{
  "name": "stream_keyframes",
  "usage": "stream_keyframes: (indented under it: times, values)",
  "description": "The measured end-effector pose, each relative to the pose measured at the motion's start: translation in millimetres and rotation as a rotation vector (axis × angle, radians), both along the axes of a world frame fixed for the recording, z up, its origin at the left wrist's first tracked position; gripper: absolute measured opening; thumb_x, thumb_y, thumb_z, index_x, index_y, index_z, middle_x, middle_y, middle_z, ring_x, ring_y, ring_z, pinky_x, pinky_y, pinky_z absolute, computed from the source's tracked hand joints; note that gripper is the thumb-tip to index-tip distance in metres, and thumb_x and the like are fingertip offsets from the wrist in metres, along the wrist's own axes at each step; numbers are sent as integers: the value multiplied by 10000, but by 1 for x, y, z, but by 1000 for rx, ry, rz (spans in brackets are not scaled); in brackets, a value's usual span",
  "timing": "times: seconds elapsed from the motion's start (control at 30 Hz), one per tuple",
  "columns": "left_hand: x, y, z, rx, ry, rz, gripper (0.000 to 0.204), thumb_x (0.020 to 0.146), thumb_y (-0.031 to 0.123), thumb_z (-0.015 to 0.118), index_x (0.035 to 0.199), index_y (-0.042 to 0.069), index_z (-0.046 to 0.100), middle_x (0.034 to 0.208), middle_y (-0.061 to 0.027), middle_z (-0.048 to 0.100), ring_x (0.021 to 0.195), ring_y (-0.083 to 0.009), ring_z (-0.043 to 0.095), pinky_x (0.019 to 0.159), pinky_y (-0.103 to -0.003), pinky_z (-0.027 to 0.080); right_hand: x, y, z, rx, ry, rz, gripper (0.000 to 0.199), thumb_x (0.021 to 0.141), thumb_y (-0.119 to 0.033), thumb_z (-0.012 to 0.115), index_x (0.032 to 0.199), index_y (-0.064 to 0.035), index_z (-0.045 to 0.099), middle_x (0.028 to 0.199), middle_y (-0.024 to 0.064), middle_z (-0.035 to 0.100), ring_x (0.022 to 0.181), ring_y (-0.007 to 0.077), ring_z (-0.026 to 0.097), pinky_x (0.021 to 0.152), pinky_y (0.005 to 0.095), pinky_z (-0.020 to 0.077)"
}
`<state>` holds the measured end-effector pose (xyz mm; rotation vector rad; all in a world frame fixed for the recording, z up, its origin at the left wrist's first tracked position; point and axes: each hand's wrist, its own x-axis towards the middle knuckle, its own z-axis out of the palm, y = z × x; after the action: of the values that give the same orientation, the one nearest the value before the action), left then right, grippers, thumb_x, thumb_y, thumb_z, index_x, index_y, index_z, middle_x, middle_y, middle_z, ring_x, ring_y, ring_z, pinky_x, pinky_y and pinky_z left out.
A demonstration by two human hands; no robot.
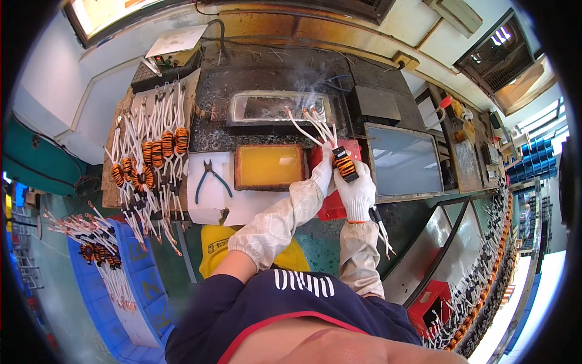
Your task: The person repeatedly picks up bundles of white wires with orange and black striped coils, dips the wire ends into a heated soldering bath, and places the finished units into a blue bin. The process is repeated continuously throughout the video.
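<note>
A wire-wound coil (344, 164) with orange and black turns is in my right hand (356, 189), which wears a white glove and is closed round it. My left hand (325, 162), also gloved, is closed on the white sleeved leads where they leave the coil. These leads (316, 126) stretch away from me, and their bare coppery ends lie over the hot solder pot (233, 109), with smoke rising there. Whether the tips touch the metal is unclear. More white leads (382, 227) hang below my right hand. Partly hidden behind both hands is a red box (316, 155).
A tray of amber liquid (270, 167) and blue-handled pliers (209, 182) lie to the left. Several similar coils (163, 148) rest on a board, others in a blue crate (138, 258). Right stand a grey-topped tray (405, 161) and a long row of coils (485, 297).
</note>
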<state>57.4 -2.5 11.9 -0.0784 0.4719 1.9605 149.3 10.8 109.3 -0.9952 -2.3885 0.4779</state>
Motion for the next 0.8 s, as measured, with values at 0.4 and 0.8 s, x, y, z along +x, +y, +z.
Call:
stream_keyframes:
  times: [0.4, 0.8]
  values:
    - [-2, -5, 4, -36, 27, 4, 791, 845, 779, 382, 1120, 65, 583, 1007, -80, 631, 949, -215, 616, 880, -382, 514, -6, -1, 2, 3, -55, 8, 399, 748, -345, 738, 1046, -100, 635, 1024, 108, 641, 881, 355, 658, 738, 433, 529]
    - [-3, -5, -3, -29, 16, 7, 787, 862, 778, 342, 1110, 74, 592, 1003, -62, 641, 948, -212, 629, 872, -377, 520, -8, -1, 6, 27, -93, 41, 436, 744, -380, 731, 1062, -97, 636, 1058, 119, 635, 896, 365, 657, 753, 452, 529]
